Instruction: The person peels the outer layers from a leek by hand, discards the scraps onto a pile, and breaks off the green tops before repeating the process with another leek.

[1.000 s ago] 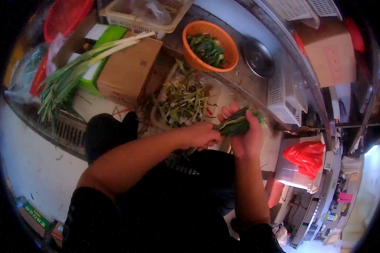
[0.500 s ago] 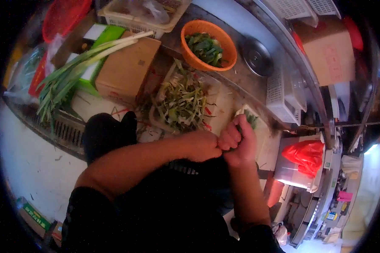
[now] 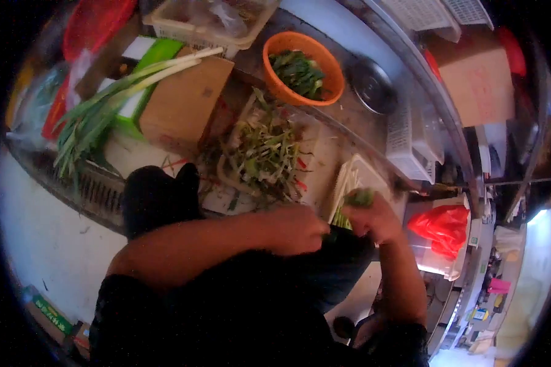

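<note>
My left hand point(image 3: 297, 230) is closed low in front of my lap; what its fingers hold, if anything, is hidden. To its right, my right hand point(image 3: 376, 218) is closed around a green onion point(image 3: 360, 197), whose green part sticks out above the fist. A white basket point(image 3: 379, 177) with pale green onion stalks point(image 3: 348, 180) lies just beyond the right hand. Ahead of my left hand, a heap of torn leaves and trimmings point(image 3: 266, 150) fills a shallow container. Long green onions point(image 3: 122, 92) rest across a cardboard box point(image 3: 187, 101) at the left.
An orange basin point(image 3: 333, 67) of green leaves stands on the ledge beside a dark round lid point(image 3: 373, 85). White plastic baskets point(image 3: 404, 144) sit under the shelf edge. On the right is a tub with a red plastic bag point(image 3: 441, 227).
My hands were together and have drawn apart. The right hand has moved right and turned over, showing the green onion. More of the white basket and its stalks is visible.
</note>
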A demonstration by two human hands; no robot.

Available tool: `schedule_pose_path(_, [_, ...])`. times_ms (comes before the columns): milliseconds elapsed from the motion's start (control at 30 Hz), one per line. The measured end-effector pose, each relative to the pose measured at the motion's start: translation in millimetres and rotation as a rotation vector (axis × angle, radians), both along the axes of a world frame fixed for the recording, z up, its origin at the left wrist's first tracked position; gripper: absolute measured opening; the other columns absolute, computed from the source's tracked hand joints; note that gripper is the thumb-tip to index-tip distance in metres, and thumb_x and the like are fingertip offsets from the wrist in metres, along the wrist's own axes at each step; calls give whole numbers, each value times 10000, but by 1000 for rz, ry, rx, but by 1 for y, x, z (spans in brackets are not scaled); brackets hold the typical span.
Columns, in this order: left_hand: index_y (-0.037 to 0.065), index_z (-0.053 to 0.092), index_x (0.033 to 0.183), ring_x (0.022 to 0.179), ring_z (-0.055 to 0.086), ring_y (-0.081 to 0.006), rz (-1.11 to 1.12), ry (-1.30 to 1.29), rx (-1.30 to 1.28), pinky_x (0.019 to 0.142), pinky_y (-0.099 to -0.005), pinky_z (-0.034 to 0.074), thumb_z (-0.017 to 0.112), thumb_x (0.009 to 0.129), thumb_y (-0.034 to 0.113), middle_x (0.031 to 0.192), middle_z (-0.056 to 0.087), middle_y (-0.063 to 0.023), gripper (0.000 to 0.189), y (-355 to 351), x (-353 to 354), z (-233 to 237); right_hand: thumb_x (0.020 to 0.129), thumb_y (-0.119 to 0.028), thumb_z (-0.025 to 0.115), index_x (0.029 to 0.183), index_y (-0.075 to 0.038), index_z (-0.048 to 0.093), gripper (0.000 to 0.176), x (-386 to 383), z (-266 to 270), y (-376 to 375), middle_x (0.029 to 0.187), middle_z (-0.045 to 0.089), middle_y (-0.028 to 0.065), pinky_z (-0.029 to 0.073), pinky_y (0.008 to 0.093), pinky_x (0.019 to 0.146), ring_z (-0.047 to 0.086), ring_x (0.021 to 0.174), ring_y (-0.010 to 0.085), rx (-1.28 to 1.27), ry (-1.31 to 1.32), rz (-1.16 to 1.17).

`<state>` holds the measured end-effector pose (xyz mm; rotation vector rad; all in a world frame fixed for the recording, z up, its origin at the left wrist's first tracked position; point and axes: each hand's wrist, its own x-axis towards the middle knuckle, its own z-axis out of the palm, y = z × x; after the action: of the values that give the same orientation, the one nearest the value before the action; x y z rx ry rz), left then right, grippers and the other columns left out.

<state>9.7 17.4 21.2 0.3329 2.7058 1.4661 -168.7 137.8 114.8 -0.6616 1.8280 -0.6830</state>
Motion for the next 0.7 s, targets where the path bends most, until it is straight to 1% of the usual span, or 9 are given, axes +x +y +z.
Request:
schedule_pose_path(33, [8,631,880,840,632,-364,175,3,182,739,-432,492,556,826,249,865,651,-199,258,-3,-1,-4,778,-201,748,836,-75,606,198,-10,-1,6,590,518,-26,350,233,422,464,464,84,-97,-112,-239])
schedule_pose_path(67, [8,631,880,840,632,-364,174,5,192,739,-432,492,556,826,249,865,651,-199,258,-5,-4,-6,778,-201,748,836,-75,606,198,-11,-2,10,590,518,-26,350,233,422,464,464,84,-88,-107,-240])
schedule_pose_path(133, [14,560,1103,920,628,-313,305,-1,904,789,-399,476,635,762,156,982,641,-180,377,-12,-10,-11,765,-190,758,847,-67,608,211,-2,-6,10,631,539,-14,366,239,434,490,500,90,-357,-83,-266])
schedule_pose_path(167, [92,415,1289,855,575,-159,279,-44,867,710,-341,456,649,733,26,946,595,-40,607,-13,-16,-16,776,-184,754,860,-48,620,208,7,-13,10,689,577,5,416,253,488,539,576,102,-347,-71,-266])
schedule_pose_path(267, [99,373,1345,896,588,-170,424,129,603,756,-327,472,677,712,47,1004,611,-75,704,-6,-18,-18,780,-176,754,876,-28,634,214,41,-36,-4,732,604,17,456,263,560,572,651,111,-311,78,-238])
schedule_pose_path(367, [108,311,1401,929,607,-210,339,-15,782,802,-358,493,685,701,52,1060,612,-117,795,-7,-21,-35,782,-164,751,878,-15,644,207,57,-50,-18,793,637,33,469,254,628,590,725,114,-371,267,-116])
schedule_pose_path(500, [73,358,1358,833,615,-215,355,-5,740,728,-355,505,657,746,61,1024,607,-116,681,-22,-20,-27,786,-125,735,928,-8,638,208,57,-49,-25,842,657,50,482,264,645,607,743,132,-338,155,-353])
schedule_pose_path(567, [38,465,1250,711,593,-174,178,-292,1268,643,-304,485,618,833,118,930,609,-87,451,-24,-29,-40,813,-91,685,999,14,621,223,40,-54,-21,930,672,107,515,289,673,645,800,193,-534,-61,-556])
schedule_pose_path(700, [13,553,1022,607,541,-140,205,-404,1130,532,-284,442,548,891,219,758,581,-65,245,-27,-25,-33,881,-139,578,1056,40,597,251,33,-44,-28,1051,651,195,538,399,787,651,944,311,-628,-293,-629])
